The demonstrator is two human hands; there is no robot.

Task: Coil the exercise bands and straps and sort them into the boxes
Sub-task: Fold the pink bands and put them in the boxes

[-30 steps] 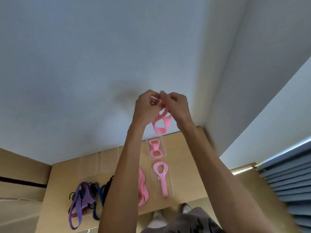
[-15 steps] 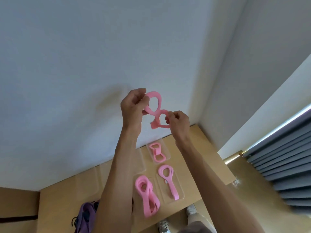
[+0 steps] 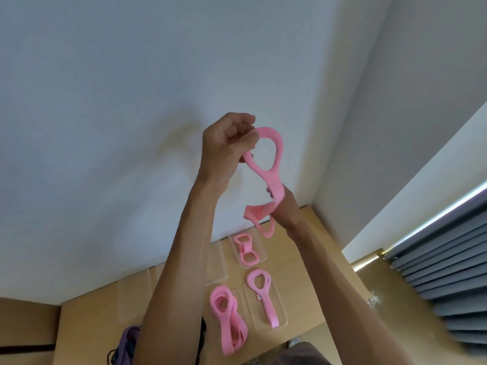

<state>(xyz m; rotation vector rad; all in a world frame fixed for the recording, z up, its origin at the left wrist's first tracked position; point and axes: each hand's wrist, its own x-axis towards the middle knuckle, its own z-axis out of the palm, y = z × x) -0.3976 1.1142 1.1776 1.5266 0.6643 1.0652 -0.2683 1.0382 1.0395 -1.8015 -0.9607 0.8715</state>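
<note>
**Two hands hold a pink band up in the air**

I see both hands lifted high in front of a white wall (image 3: 105, 127). The left hand (image 3: 224, 146) is on top. Its fingers are curled tight and pinch the top end of a pink band (image 3: 275, 164). The band makes a big open loop just beside that hand. Then it runs down to the right hand (image 3: 288, 206). The right hand is lower and grips the band where it twists. A loose bit of the band hangs under that hand. I cannot see the right fingers well, because the band covers them.

Far below the hands is a tan table (image 3: 300, 246). Clear boxes sit on it. The far box (image 3: 261, 250) holds a small pink band (image 3: 246, 250) folded like a bow. The near box (image 3: 280, 316) holds a long pink strap (image 3: 264, 296) with a round loop at the top. Just left of that box lies a pile of pink bands (image 3: 228, 322). It looks like it sits in a clear box too, but I cannot tell for sure. More clear boxes (image 3: 134, 299) are further left.

A purple band (image 3: 129, 341) peeks out by the left arm, at the bottom. Grey blinds (image 3: 448, 285) are on the right.
</note>
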